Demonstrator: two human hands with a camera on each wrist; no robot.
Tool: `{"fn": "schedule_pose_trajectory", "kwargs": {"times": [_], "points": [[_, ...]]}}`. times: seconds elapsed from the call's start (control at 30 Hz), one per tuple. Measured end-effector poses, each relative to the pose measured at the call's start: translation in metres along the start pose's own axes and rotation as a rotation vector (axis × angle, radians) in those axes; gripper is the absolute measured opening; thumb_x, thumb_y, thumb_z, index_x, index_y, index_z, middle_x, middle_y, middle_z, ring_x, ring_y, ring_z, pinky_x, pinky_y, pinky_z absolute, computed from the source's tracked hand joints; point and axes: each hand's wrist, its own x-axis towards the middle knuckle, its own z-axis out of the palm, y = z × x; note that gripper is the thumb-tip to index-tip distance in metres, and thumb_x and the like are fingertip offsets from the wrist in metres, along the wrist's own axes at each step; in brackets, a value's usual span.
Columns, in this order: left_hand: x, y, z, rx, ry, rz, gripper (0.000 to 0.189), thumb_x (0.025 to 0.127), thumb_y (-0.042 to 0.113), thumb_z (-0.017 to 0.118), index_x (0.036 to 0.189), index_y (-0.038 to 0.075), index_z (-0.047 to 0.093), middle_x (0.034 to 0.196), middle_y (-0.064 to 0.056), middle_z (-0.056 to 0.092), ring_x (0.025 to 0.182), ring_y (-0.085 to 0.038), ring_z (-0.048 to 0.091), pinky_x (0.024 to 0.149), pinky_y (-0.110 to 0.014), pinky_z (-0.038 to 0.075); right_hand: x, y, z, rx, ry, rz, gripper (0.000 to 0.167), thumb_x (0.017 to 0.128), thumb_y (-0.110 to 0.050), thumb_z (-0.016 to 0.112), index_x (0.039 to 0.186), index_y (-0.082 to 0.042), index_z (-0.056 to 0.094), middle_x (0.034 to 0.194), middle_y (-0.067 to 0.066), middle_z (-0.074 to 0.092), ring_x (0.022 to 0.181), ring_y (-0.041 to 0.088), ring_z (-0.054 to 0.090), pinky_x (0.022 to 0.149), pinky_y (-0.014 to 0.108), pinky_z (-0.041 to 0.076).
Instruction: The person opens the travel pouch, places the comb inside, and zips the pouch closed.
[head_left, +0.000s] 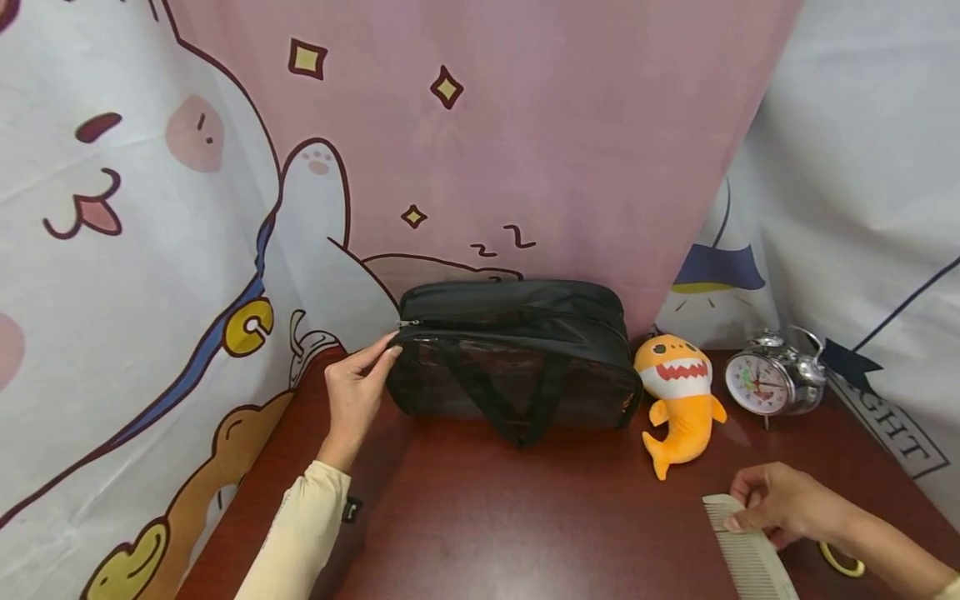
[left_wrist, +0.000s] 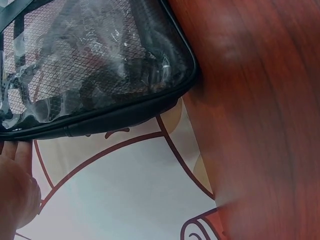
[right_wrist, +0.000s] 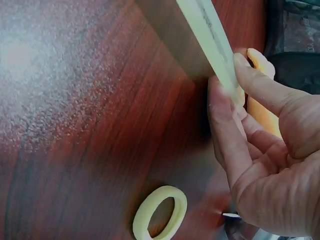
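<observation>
A black zip-up bag (head_left: 517, 300) with clear panels and strap handles stands at the back of the table. At its upper left corner, by the zipper pull (head_left: 408, 322), my left hand (head_left: 354, 400) pinches the edge between thumb and fingers. The left wrist view shows the clear panel (left_wrist: 100, 55) with mesh behind it; the fingers are partly hidden at the bag's edge. Low on the right, my right hand (head_left: 798, 504) grips a pale green comb (head_left: 750, 550) by one end, thumb on one face and fingers on the other. The comb slants above the tabletop.
An orange plush shark (head_left: 686, 425) lies right of the bag, and a silver twin-bell alarm clock (head_left: 772, 379) stands beyond it. A yellow ring (right_wrist: 142, 217) lies on the dark red table (head_left: 480, 508) near my right hand. Printed curtains (head_left: 540, 142) hang behind.
</observation>
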Motion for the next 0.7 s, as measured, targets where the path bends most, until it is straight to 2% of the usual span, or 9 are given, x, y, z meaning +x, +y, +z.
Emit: {"fn": "schedule_pose_trajectory", "kwargs": {"times": [0.13,0.37,0.5,0.7], "points": [[0.001,-0.002,-0.001,-0.007,0.001,0.003,0.025,0.093,0.016,0.082,0.118,0.019,0.083,0.115,-0.002,0.081,0.107,-0.008,0.077,0.089,-0.018,0.060,0.001,-0.001,-0.006,0.046,-0.042,0.007,0.029,0.088,-0.023,0.088,0.098,-0.003,0.069,0.074,-0.004,0.067,0.066,0.011,0.061,0.057,0.030,0.058],[0.001,-0.002,-0.002,-0.012,0.017,-0.002,0.028,0.092,0.010,0.083,0.117,0.020,0.083,0.113,-0.004,0.081,0.106,-0.003,0.077,0.088,-0.016,0.059,0.002,0.003,-0.012,0.178,-0.157,-0.039,0.037,0.096,-0.015,0.079,0.112,0.014,0.063,0.084,0.001,0.075,0.070,0.012,0.069,0.058,0.027,0.058],[0.001,0.002,0.000,-0.017,0.026,0.008,0.027,0.090,0.003,0.082,0.116,0.012,0.083,0.112,-0.012,0.081,0.106,0.001,0.075,0.088,-0.014,0.058,0.003,0.008,-0.013,0.211,-0.177,-0.030,0.034,0.097,-0.013,0.075,0.115,0.014,0.063,0.087,0.002,0.077,0.071,0.013,0.071,0.060,0.029,0.059],[0.003,0.021,0.001,-0.048,0.031,0.018,0.024,0.090,-0.003,0.080,0.114,-0.002,0.081,0.111,-0.021,0.080,0.105,0.000,0.075,0.089,-0.013,0.057,0.002,0.010,-0.016,0.239,-0.191,-0.022,0.028,0.099,-0.012,0.071,0.116,0.009,0.068,0.083,0.001,0.074,0.069,0.010,0.068,0.064,0.031,0.062]]}}
